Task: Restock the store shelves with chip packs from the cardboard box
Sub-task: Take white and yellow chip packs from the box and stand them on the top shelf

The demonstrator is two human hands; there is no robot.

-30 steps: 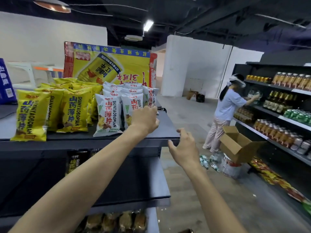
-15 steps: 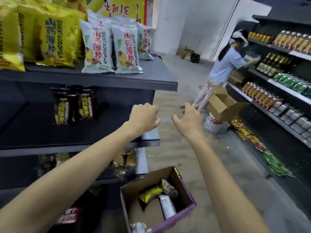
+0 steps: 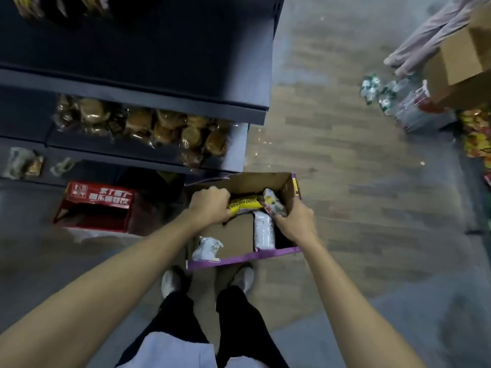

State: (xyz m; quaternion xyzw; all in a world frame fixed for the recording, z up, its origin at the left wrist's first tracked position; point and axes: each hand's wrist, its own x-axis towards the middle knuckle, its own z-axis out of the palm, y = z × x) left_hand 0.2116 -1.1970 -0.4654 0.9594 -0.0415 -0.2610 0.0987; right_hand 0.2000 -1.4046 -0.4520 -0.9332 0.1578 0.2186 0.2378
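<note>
Left hand [image 3: 210,205] and right hand [image 3: 295,221] have dropped from shelf height into brown cardboard box w/ purple trim [image 3: 239,257], centre frame. Left grips yellow foil chip pack [image 3: 245,205], right a white-red pack [image 3: 273,204]. Prob. light, puffy, crushable: hold at seam edges.

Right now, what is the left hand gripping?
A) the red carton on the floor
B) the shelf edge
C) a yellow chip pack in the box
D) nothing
C: the left hand is curled round one end of the yellow chip pack inside the cardboard box, while the right hand grips a white pack beside it.
</note>
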